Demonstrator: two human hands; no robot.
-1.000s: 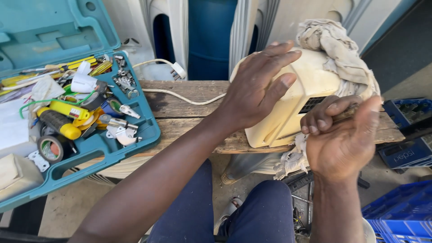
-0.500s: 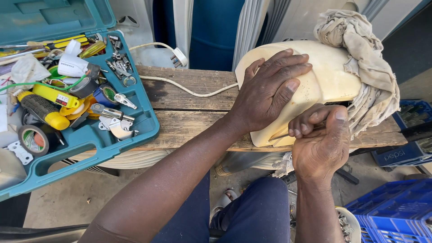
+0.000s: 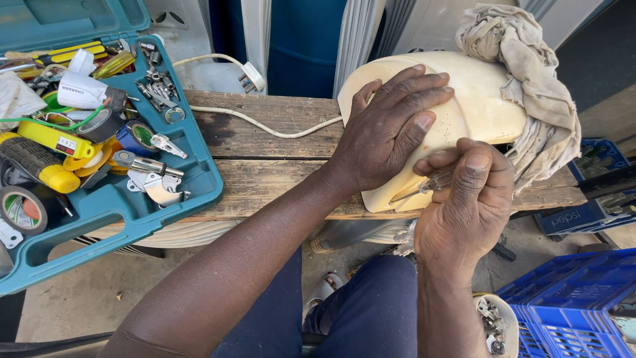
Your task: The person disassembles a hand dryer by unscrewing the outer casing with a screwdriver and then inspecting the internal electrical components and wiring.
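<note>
The left hand (image 3: 391,129) lies flat with spread fingers on the cream plastic housing (image 3: 477,106), pressing it on the wooden tabletop (image 3: 265,172), while the right hand (image 3: 467,205) is closed around a small screwdriver (image 3: 424,185) whose tip points at the lower edge of the housing. A beige rag (image 3: 530,73) hangs over the right end of the housing, and a white cable (image 3: 265,126) runs from it across the tabletop. At the far left, an open teal toolbox (image 3: 106,212) full of tools rests on the tabletop edge.
</note>
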